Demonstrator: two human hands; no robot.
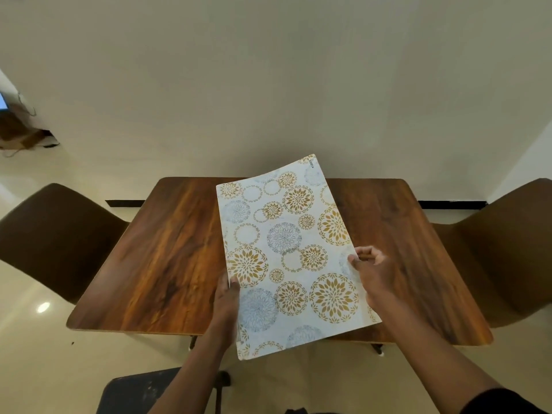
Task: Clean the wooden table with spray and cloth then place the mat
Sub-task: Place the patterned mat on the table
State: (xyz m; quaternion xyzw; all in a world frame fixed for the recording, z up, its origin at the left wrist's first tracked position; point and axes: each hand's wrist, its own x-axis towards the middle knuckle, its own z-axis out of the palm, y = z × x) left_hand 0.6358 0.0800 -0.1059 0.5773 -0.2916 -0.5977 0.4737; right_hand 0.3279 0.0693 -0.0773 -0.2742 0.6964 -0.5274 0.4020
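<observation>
Mat: white rectangular placemat [291, 252] printed with gold and grey-blue floral circles, held above the middle of the table, printed face up.
Mat axis: long axis runs from the person toward the wall, far end slanted a little to the right; a small dark printed word sits at the far right corner, too small to read.
Mat overhang: near short edge reaches past the table's near edge; the far right corner passes its far edge.
Left hand: left hand [226, 300] grips the mat's left long edge, thumb on top, fingers hidden underneath.
Right hand: right hand [370, 268] pinches the right long edge, thumb on the printed face, fingers curled behind.
Table: brown wood-grain rectangular table [167, 264] with rounded corners, far edge against the cream wall [268, 85]; middle strip covered by the mat.
Chairs: two dark brown curved-back chairs, one at the left [56, 234], one at the right [495, 252], each cut by the frame edge.
Near seat: dark scuffed seat [143, 392] at the bottom edge, partly behind the left forearm.
Far left: brownish clutter [21, 135] on the floor, indistinct.
</observation>
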